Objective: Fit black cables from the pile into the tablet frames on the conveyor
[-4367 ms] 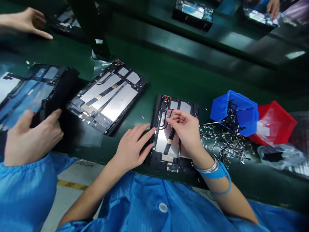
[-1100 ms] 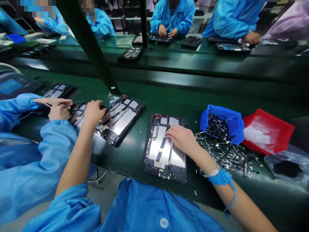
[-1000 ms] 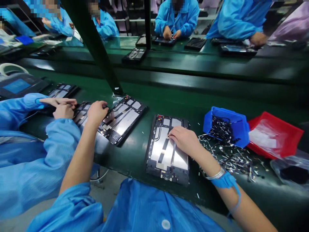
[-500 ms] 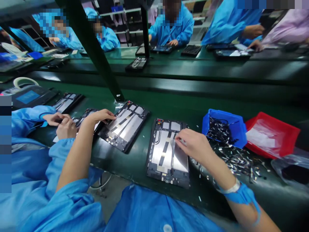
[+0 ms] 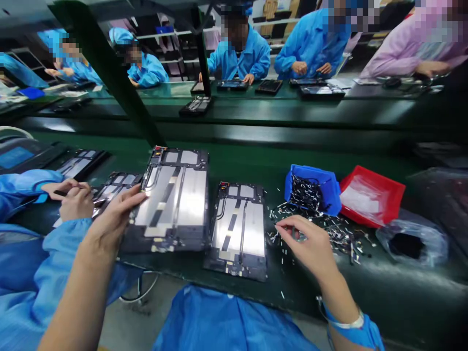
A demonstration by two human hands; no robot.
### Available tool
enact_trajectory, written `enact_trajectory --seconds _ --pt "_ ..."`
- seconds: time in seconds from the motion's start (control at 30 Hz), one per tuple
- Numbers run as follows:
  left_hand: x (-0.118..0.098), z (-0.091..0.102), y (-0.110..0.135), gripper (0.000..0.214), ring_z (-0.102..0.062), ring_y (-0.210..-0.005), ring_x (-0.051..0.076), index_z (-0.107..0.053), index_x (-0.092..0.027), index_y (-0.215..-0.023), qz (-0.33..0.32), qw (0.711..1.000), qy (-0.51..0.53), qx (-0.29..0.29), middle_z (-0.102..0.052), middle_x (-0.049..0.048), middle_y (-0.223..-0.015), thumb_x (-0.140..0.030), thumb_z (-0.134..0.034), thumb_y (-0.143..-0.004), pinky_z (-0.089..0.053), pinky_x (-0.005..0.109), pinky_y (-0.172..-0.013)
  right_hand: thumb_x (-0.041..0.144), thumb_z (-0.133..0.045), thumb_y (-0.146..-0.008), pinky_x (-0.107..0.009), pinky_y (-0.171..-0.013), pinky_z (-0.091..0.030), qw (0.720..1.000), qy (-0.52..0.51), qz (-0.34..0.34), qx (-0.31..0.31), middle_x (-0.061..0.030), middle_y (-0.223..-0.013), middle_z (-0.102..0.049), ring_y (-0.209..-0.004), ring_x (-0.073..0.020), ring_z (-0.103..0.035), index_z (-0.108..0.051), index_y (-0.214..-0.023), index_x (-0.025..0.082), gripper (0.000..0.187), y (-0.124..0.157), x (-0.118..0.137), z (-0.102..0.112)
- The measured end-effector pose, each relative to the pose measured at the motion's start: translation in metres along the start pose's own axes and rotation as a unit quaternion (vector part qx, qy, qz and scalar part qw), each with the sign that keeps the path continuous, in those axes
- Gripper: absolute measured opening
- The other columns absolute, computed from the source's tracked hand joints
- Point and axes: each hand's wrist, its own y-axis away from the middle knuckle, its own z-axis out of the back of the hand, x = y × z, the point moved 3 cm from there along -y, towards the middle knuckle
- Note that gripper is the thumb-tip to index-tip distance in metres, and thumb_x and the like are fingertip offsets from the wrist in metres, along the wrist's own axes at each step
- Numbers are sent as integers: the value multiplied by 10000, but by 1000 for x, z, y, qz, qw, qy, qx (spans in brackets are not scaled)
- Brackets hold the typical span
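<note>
My left hand grips the left edge of an opened tablet, lifted off the bench with silver battery plates facing me. Beside it on the bench lies a second opened tablet, which neither hand touches. My right hand is held in a pinch to the right of that tablet, over scattered small strips. Thumb and forefinger meet at the tips; whatever may be between them is too small to make out. A wristband circles my right wrist.
A blue bin of small dark parts and a red bin with clear plastic stand on the right. Loose parts lie before them. A co-worker's hands work at the left. A green post rises behind the tablets.
My left hand has raised the left tablet from the bench toward me. My right hand has moved off the other tablet to the right. The view has shifted slightly.
</note>
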Motion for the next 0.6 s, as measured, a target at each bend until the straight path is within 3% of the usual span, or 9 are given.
enact_trajectory --seconds 0.1,0.17,0.23,0.3,0.37,0.47,0.53,0.6 --pt "40 -40 48 506 -623 -561 104 -585 -144 -926 49 993 78 76 -687 -16 -712 -202 -853 -500 -508 167 -546 201 -624 -833 -227 -484 -452 999 -1 -21 -43 7 -686 -666 -528 -106 -558 -657 -758 213 82 8 -2 12" --pt "70 -72 76 530 -681 -691 142 -557 -158 -987 64 984 131 106 -716 23 -844 -242 -851 -554 -546 194 -631 208 -640 -824 -229 -490 -461 997 9 -32 -67 12 -687 -670 -523 -106 -560 -659 -759 221 70 14 -2 19" --pt "93 -97 96 558 -697 -743 162 -527 -166 -1005 78 975 165 130 -721 42 -888 -269 -854 -565 -564 227 -684 206 -650 -819 -226 -486 -460 996 20 -40 -82 18 -692 -672 -516 -101 -558 -660 -764 226 59 19 0 23" --pt "106 -107 103 582 -702 -735 174 -498 -175 -1007 89 968 164 167 -721 47 -878 -288 -858 -564 -573 259 -691 200 -659 -815 -225 -475 -452 995 29 -43 -85 22 -687 -670 -507 -97 -549 -659 -767 229 56 22 3 25" --pt "108 -101 102 595 -702 -695 189 -484 -180 -1037 104 960 102 240 -718 47 -832 -306 -850 -585 -564 262 -619 193 -662 -813 -227 -475 -451 995 34 -40 -80 22 -683 -668 -508 -97 -548 -655 -761 228 63 23 9 24" --pt "102 -75 92 456 -667 -576 171 -545 -158 -1059 95 938 -73 325 -689 24 -700 -329 -771 -702 -513 241 -516 176 -655 -817 -236 -491 -459 997 33 -24 -61 19 -692 -669 -524 -99 -553 -657 -767 226 70 22 19 16" --pt "93 -58 82 273 -620 -522 136 -619 -155 -991 -1 940 -169 297 -655 2 -642 -310 -703 -782 -489 236 -510 158 -652 -817 -237 -496 -457 999 26 -16 -43 18 -699 -666 -538 -99 -553 -659 -777 226 79 21 26 7" --pt "83 -50 76 136 -621 -585 132 -662 -171 -921 -176 929 -217 244 -663 9 -686 -262 -672 -820 -496 248 -565 140 -654 -815 -232 -494 -448 999 15 -14 -28 18 -705 -661 -550 -95 -547 -658 -788 224 89 21 32 -1"
